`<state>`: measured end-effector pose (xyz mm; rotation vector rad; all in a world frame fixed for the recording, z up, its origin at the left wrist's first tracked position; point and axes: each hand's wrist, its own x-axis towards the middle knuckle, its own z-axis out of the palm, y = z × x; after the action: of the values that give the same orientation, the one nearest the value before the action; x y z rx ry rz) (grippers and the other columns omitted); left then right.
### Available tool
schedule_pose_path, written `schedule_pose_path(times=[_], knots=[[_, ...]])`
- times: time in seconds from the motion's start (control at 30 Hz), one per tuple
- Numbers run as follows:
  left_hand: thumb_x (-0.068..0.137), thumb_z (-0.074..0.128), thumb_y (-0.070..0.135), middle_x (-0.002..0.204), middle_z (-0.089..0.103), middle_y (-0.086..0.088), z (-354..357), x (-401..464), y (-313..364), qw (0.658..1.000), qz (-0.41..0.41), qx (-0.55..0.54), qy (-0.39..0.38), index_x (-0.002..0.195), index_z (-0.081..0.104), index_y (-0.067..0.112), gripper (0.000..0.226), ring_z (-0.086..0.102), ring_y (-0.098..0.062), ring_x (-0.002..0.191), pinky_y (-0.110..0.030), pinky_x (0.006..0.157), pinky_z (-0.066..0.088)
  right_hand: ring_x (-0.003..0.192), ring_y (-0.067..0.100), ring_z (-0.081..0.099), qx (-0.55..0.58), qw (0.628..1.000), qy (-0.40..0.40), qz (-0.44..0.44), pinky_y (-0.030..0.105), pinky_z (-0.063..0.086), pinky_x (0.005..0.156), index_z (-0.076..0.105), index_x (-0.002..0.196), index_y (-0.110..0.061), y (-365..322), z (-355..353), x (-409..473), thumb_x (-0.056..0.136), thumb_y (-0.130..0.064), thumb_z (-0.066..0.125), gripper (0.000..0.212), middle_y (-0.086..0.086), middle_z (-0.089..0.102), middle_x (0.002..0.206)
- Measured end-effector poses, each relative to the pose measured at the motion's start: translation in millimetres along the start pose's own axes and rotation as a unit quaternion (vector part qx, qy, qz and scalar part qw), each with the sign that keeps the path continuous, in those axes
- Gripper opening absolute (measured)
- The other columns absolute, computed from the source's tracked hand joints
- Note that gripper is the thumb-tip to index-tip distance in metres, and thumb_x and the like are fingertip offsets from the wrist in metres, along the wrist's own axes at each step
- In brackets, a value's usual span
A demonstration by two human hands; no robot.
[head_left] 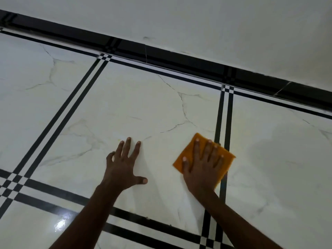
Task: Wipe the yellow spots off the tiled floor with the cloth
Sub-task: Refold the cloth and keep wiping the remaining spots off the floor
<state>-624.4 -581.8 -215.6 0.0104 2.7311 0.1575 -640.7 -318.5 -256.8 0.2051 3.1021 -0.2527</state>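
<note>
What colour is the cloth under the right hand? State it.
Orange: the cloth lies flat under the right hand, clearest in the head view.

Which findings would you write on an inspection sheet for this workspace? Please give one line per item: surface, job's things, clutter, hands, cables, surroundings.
Surface: glossy white marbled tiled floor with black double stripes; glare patch near the bottom left.
Job's things: orange cloth flat on the floor, partly over a stripe; faint yellow spot just beyond the left fingertips.
Clutter: nothing seen.
Hands: left hand spread flat on the bare tile, holding nothing; right hand pressing the cloth with straight fingers.
Cables: nothing seen.
Surroundings: black skirting along the floor edge, white wall above it.
</note>
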Motion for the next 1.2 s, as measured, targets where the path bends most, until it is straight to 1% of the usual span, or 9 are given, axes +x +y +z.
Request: schedule_pose_path(times=[0.17, 0.3, 0.4, 0.6, 0.73, 0.87, 1.07, 1.13, 1.2], knots=[[0.065, 0.06, 0.086, 0.163, -0.028, -0.006, -2.4, -5.2, -13.7, 1.0, -0.022, -0.018, 0.0, 0.156, -0.019, 0.029, 0.134, -0.017, -0.028, 0.153, -0.05, 0.121, 0.009, 0.157, 0.041, 0.006, -0.007, 0.983, -0.046, -0.178, 0.062, 0.004, 0.124, 0.01, 0.164, -0.028, -85.7, 6.9, 106.7, 0.096, -0.067, 0.026, 0.08, 0.016, 0.014, 0.17], [0.064, 0.061, 0.086, 0.163, -0.026, -0.012, -5.9, -17.0, -38.6, 0.995, -0.091, -0.031, -0.005, 0.157, -0.019, 0.024, 0.137, -0.015, -0.031, 0.153, -0.051, 0.121, 0.01, 0.158, 0.041, 0.0, 0.006, 0.997, -0.056, -0.058, 0.063, 0.004, 0.124, 0.007, 0.165, -0.024, -84.1, 2.0, 153.5, 0.094, -0.069, 0.017, 0.085, 0.017, 0.006, 0.171], [0.062, 0.06, 0.088, 0.162, -0.028, -0.01, -6.1, -30.7, -61.5, 0.99, -0.131, -0.048, -0.017, 0.155, -0.022, 0.024, 0.14, -0.016, -0.031, 0.153, -0.053, 0.122, 0.01, 0.157, 0.045, 0.001, 0.024, 0.999, -0.015, -0.021, 0.066, 0.006, 0.123, 0.005, 0.165, -0.023, -90.1, 1.9, 91.9, 0.094, -0.068, 0.026, 0.086, 0.02, 0.008, 0.17], [0.07, 0.068, 0.076, 0.163, -0.027, -0.01, -5.8, -52.4, -94.4, 0.986, -0.15, -0.059, -0.051, 0.156, -0.02, 0.02, 0.135, -0.016, -0.031, 0.153, -0.051, 0.122, 0.008, 0.158, 0.04, 0.004, 0.028, 0.928, -0.074, -0.364, 0.063, 0.003, 0.124, 0.015, 0.164, -0.029, -208.2, 26.7, 19.0, 0.088, -0.075, 0.031, 0.09, 0.015, 0.014, 0.171], [0.069, 0.069, 0.075, 0.162, -0.028, -0.013, -0.7, -78.1, -121.2, 0.983, -0.167, -0.044, -0.063, 0.156, -0.021, 0.021, 0.136, -0.015, -0.034, 0.152, -0.052, 0.121, 0.008, 0.155, 0.042, 0.017, -0.006, 0.962, -0.078, -0.263, 0.064, 0.01, 0.123, 0.03, 0.161, -0.025, -219.0, 30.2, 85.7, 0.087, -0.072, 0.024, 0.088, 0.018, 0.026, 0.167], [0.064, 0.069, 0.078, 0.164, -0.024, -0.011, 8.0, -93.6, -128.1, 0.98, -0.186, -0.07, -0.03, 0.157, -0.018, 0.019, 0.141, -0.013, -0.03, 0.153, -0.05, 0.122, 0.009, 0.155, 0.047, 0.011, -0.015, 0.986, -0.03, -0.161, 0.067, 0.012, 0.122, 0.014, 0.164, -0.022, -150.8, 19.6, 62.8, 0.092, -0.072, 0.022, 0.088, 0.022, 0.019, 0.168], [0.065, 0.076, 0.07, 0.165, -0.021, -0.007, 7.8, -94.4, -135.0, 0.978, -0.18, -0.099, -0.024, 0.158, -0.016, 0.016, 0.142, -0.013, -0.027, 0.154, -0.049, 0.122, 0.006, 0.157, 0.041, 0.006, 0.021, 0.897, -0.066, -0.436, 0.064, 0.008, 0.123, 0.014, 0.164, -0.03, -239.9, 38.6, -28.1, 0.09, -0.075, 0.031, 0.087, 0.016, 0.014, 0.171], [0.067, 0.079, 0.065, 0.166, -0.016, -0.006, 9.0, -99.9, -142.8, 0.977, -0.182, -0.106, -0.027, 0.158, -0.015, 0.017, 0.139, -0.011, -0.026, 0.154, -0.05, 0.122, 0.009, 0.158, 0.039, 0.009, 0.011, 0.889, -0.076, -0.452, 0.061, 0.007, 0.124, 0.019, 0.163, -0.031, -289.0, 47.4, 4.6, 0.092, -0.073, 0.028, 0.083, 0.014, 0.016, 0.17], [0.069, 0.08, 0.061, 0.167, -0.008, -0.008, 4.9, -109.2, -152.5, 0.975, -0.192, -0.109, -0.025, 0.159, -0.011, 0.017, 0.135, -0.006, -0.027, 0.154, -0.05, 0.122, 0.012, 0.158, 0.037, 0.01, -0.008, 0.923, -0.106, -0.369, 0.059, 0.005, 0.124, 0.024, 0.162, -0.029, -312.9, 44.1, 48.7, 0.097, -0.065, 0.028, 0.074, 0.012, 0.017, 0.17]])
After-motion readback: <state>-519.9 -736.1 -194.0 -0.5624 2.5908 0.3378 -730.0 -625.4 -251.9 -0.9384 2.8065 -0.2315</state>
